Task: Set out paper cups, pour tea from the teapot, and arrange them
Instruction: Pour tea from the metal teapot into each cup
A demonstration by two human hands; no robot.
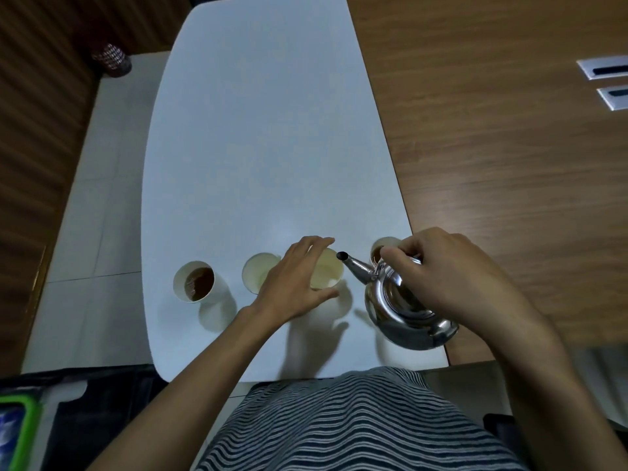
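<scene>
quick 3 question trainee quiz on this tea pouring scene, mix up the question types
1. True or false: the teapot is in the right hand.
2. How many paper cups stand on the white table?
3. The spout points at: A) the cup at the left hand, B) the leftmost cup, C) the floor.

Key: 1 true; 2 four; 3 A, the cup the left hand steadies.
</scene>
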